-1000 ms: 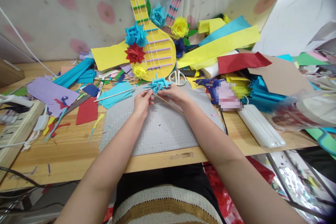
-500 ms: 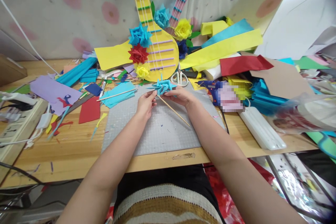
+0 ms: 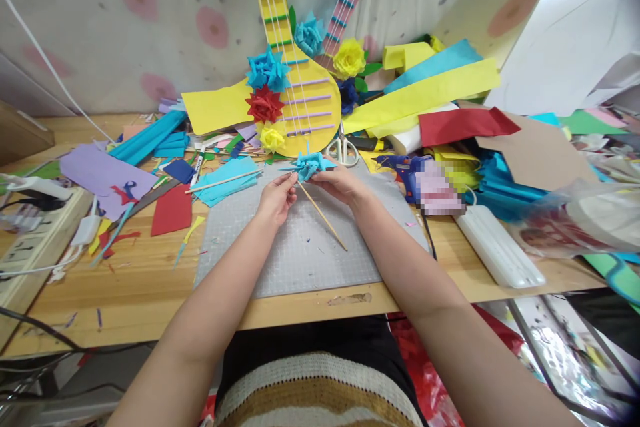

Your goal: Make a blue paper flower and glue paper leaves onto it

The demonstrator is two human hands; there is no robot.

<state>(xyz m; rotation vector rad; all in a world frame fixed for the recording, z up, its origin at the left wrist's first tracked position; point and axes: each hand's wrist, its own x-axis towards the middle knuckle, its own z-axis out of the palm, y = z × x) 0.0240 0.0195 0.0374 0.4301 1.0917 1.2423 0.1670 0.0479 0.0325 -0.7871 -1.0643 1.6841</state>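
Between my two hands, over the grey cutting mat (image 3: 310, 260), is a blue paper flower (image 3: 311, 164) with pointed petals. My left hand (image 3: 278, 197) pinches at the flower's left underside, where a thin wooden stick (image 3: 323, 215) slants down to the right from the fingers. The fingers of my right hand (image 3: 341, 183) are closed on the flower's right side; their tips are partly hidden behind it. Just beyond the flower stands a yellow paper guitar (image 3: 320, 97) decorated with blue, red and yellow paper flowers.
White-handled scissors (image 3: 343, 151) lie behind my right hand. A blue glue gun (image 3: 407, 173) rests to the right, near a white power strip (image 3: 500, 247). Left of the mat are light blue paper strips (image 3: 227, 181), another stick and a red paper piece (image 3: 171, 209).
The wooden stick's lower end has swung to the left and slightly toward me. Both hands stay at the flower, which has turned a little.
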